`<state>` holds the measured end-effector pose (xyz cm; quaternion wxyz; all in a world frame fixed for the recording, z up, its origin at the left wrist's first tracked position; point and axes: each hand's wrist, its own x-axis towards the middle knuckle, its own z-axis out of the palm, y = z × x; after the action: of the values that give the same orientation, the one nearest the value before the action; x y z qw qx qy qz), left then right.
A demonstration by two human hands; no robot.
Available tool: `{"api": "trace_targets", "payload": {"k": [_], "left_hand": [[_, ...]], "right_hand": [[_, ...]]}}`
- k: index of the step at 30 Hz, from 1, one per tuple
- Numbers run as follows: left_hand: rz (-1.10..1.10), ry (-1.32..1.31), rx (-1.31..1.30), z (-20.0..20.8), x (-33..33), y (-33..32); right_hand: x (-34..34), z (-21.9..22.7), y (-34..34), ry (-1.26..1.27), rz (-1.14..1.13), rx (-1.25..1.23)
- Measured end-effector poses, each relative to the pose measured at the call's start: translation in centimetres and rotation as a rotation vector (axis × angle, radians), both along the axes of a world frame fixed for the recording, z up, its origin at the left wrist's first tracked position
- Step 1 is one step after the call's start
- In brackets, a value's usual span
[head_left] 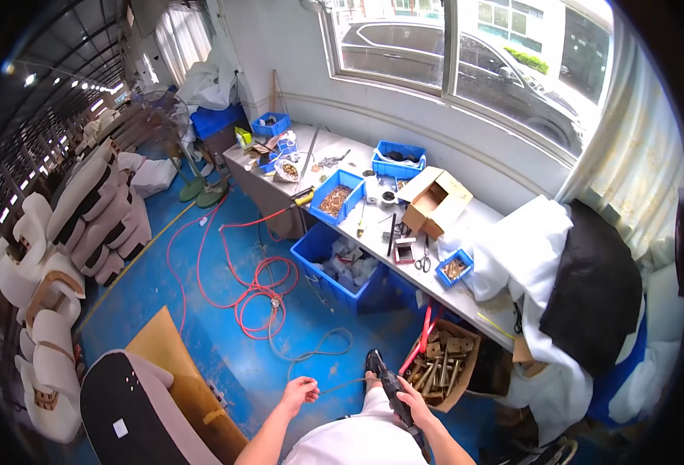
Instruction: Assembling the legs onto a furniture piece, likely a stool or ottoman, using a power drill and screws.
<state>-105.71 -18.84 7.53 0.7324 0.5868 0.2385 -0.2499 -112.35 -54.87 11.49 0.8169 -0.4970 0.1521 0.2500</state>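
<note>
My right hand (413,401) is wrapped round a long black power tool (395,390), held upright in front of my leg; its exact kind is hard to make out. A thin grey cord (344,384) stretches from beside the tool toward my left hand (302,391). The left fingers are curled together at the cord's near end and appear to pinch it. Farther off, the same grey line (323,354) loops over the blue floor. A cardboard box (444,404) of metal legs and brackets stands just right of the tool.
Coiled red hose (260,298) lies across the floor. A long workbench (295,186) carries blue bins, scissors and an open carton (437,201). A large blue tub (357,298) sits below it. Upholstered seat parts (136,395) stand close on the left; white padding (524,240) drapes at right.
</note>
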Motion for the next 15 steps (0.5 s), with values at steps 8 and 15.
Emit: {"api": "trace_targets", "payload": {"k": [8,15], "left_hand": [[0.003,0.006,0.082,1.5,28.7,3.2],[0.011,-0.076,-0.013,-0.8,60.9,6.6]], "right_hand": [[26.1,1.7,0.7,-0.042,-0.047,-0.021],[40.0,-1.6,4.6,0.055,-0.225,-0.124]]}}
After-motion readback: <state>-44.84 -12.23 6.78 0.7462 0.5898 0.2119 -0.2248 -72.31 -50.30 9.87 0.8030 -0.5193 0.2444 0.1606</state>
